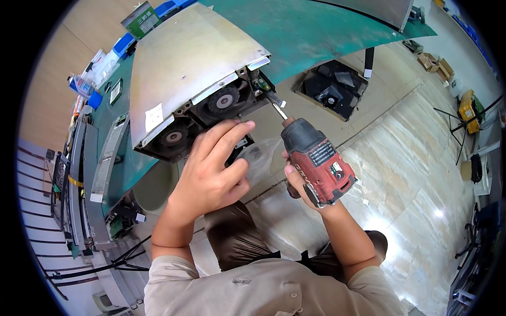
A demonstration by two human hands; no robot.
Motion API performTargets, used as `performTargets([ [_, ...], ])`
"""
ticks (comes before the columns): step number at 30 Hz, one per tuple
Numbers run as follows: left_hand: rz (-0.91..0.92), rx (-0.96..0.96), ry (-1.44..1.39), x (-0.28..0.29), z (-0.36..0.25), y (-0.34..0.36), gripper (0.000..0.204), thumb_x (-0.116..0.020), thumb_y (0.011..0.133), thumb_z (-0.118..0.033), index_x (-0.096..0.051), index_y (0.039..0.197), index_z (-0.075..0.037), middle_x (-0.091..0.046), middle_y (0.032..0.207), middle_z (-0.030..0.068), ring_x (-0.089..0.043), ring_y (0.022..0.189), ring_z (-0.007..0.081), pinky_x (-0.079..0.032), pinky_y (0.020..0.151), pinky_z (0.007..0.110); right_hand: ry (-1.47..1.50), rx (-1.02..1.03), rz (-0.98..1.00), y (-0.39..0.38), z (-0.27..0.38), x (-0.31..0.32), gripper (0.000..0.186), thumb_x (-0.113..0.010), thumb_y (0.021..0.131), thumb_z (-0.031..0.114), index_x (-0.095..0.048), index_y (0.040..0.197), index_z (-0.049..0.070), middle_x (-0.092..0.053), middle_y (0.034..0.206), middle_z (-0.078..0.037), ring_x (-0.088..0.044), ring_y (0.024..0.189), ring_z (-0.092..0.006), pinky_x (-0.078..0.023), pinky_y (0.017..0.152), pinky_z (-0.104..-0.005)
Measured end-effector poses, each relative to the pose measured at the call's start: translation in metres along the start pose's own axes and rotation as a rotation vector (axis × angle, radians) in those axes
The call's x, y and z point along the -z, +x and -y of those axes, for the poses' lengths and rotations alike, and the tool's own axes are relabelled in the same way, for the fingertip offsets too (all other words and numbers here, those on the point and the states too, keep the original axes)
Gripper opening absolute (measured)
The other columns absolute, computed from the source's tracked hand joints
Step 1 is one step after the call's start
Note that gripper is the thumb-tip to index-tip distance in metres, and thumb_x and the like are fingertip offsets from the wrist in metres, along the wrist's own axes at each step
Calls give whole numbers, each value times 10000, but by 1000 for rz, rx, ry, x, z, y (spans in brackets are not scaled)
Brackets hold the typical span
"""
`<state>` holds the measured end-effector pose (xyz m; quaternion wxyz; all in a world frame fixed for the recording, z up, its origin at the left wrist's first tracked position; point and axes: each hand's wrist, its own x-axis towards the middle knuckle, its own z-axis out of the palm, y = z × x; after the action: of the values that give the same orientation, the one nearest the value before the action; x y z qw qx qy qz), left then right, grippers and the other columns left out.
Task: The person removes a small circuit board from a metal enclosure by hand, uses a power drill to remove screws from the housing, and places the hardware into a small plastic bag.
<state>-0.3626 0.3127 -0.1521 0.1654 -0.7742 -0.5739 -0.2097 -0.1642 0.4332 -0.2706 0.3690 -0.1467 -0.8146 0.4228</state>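
Gripping a red and black cordless driver [316, 160], the right hand [301, 181] is clenched around its handle, with the bit [278, 108] angled up to the lower corner of a grey metal chassis [184, 68] that overhangs the edge of a green workbench [316, 26]. Two round black fans [224, 100] show in the chassis's open end. The left hand [211, 171] reaches under that end, fingers curled around a small dark part [240, 152]; what exactly it grasps cannot be told. Below lies pale tiled floor [411, 168], with an open box of dark parts [332, 87] farther off.
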Motion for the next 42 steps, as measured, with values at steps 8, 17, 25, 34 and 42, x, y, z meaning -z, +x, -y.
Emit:
performTargets([
  [8,-4,31,-25,2,-4,2,202,-672,545,-25,-522,681,-22,-601,1300,203,-588,1155,400,-477,911,481,-218,41,-89,13,24,13,590,-814,737,198,-605,1257,14,-693,1169,-96,-705,979,-190,-550,854,-312],
  [17,-4,-3,-25,-1,-6,-1,215,-680,547,-13,-542,711,-32,-638,1137,119,-603,1025,344,-495,831,463,-202,80,-147,27,26,7,187,-717,860,138,-705,1037,77,-710,917,-61,-683,827,-239,-533,743,-369],
  [25,-60,-30,-48,-4,-4,-8,242,-714,572,-53,-518,715,-49,-626,1145,120,-599,1029,334,-534,788,424,38,37,-158,13,15,4,342,-687,896,137,-634,1215,25,-678,1031,-112,-658,917,-256,-523,793,-378],
  [34,-65,53,-22,-7,-6,3,184,-688,573,-13,-565,711,-14,-594,1294,203,-593,1084,416,-518,878,472,566,-267,-108,9,12,0,390,-476,993,235,-539,1317,27,-614,1220,-164,-634,1062,-313,-548,880,-442],
  [42,-40,85,-4,-7,-7,2,185,-690,578,-7,-555,704,-14,-581,1330,201,-582,1129,407,-499,920,477,705,-253,-70,4,13,-2,455,-422,1016,297,-486,1391,46,-560,1349,-195,-599,1167,-338,-539,957,-472],
])
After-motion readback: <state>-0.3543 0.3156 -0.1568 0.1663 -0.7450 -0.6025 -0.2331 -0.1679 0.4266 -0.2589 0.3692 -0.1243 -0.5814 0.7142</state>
